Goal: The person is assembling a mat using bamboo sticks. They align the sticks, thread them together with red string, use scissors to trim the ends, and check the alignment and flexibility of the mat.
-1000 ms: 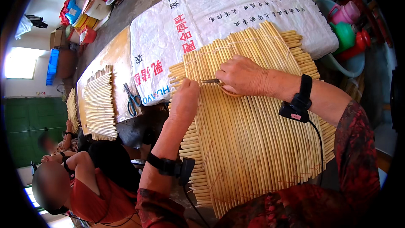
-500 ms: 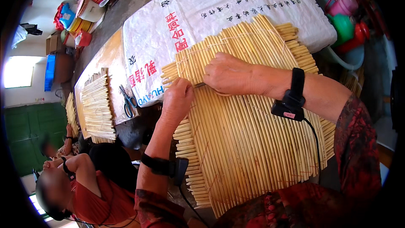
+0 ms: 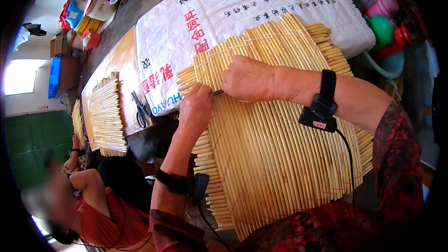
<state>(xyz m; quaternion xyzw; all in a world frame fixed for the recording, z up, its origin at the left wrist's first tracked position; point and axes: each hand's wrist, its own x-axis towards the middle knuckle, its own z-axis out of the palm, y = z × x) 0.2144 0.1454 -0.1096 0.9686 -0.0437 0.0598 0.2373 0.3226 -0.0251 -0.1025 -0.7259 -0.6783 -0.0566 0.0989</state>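
Note:
A large mat of pale yellow plant stalks [image 3: 284, 154], laid side by side and stitched with thin thread, lies before me, with crosswise stalks jutting out along its sides. My left hand [image 3: 197, 106] is closed in a pinch at the mat's left edge. Just to its right, my right hand [image 3: 247, 79] is curled into a fist low over the stalks. Between the two hands a short, thin dark piece [image 3: 218, 92] shows, too small to name. What the fingers grip is mostly hidden.
Under the mat's far part is a white printed sheet [image 3: 158, 32] on a table. Dark-handled scissors [image 3: 141, 112] lie to the left, near a smaller stalk mat [image 3: 107, 116]. A person in red [image 3: 109, 214] sits at lower left. A basin [image 3: 389, 63] with plastic jugs stands right.
Both hands have shifted very slightly left, still close together at the same spot on the mat. At lower left, the person in red has moved a little.

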